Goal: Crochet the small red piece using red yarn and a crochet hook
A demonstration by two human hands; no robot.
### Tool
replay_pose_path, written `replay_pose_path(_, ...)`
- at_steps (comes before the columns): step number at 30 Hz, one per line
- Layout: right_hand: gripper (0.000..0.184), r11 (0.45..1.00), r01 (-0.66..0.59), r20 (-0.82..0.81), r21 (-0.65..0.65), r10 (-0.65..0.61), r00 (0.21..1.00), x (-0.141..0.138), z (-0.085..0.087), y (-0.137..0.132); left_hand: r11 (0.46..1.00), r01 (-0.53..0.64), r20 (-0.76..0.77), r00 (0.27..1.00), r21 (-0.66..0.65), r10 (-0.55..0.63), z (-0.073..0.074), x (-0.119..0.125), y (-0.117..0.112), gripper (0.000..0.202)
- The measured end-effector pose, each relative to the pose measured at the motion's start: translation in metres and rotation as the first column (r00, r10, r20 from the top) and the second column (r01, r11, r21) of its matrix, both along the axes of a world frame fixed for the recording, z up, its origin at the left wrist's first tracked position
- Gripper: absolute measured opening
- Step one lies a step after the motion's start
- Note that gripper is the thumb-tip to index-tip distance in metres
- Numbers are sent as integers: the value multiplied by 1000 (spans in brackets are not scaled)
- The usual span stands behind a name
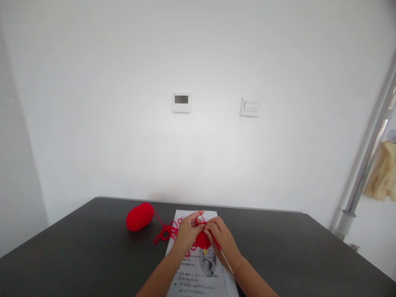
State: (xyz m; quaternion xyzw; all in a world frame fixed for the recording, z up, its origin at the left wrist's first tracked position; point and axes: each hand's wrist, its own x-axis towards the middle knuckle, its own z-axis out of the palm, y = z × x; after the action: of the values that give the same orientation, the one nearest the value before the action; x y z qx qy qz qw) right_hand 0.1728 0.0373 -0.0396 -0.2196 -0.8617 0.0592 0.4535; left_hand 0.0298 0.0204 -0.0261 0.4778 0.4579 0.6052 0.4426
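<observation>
My left hand (186, 232) is closed, pinching a small red crocheted piece (202, 239) and a strand of red yarn looped over its fingers. My right hand (220, 238) is closed around a thin pale crochet hook (227, 263), its tip at the red piece. Both hands hover over a printed instruction sheet (198, 275) lying on the dark table (77, 255). A red yarn ball (140, 216) lies to the left, and loose red yarn (165, 234) trails from it to my hands.
A white wall stands just behind the table, with a small display panel (181, 102) and a light switch (249, 107). A metal pole (365, 165) rises at the right, with a cream cloth (382, 171) hanging beside it.
</observation>
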Motion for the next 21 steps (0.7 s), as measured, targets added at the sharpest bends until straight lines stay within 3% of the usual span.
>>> replay_pose_path(6,14,1000,-23,53,13,22,998,3,5,-4,999,-45,-257,965,25,50,-6,-14,6,46)
replay_pose_path(9,14,996,-75,35,-52,77,996,3,6,-6,996,-82,-324,942,35,89,-8,-21,8,46)
replay_pose_path(16,14,930,-151,-92,-335,128,988,4,7,-5,996,-64,-394,915,69,86,-8,-28,8,32)
replay_pose_path(21,16,852,-205,-198,-482,122,973,5,13,-2,1000,25,-287,958,2,-24,0,-31,5,31)
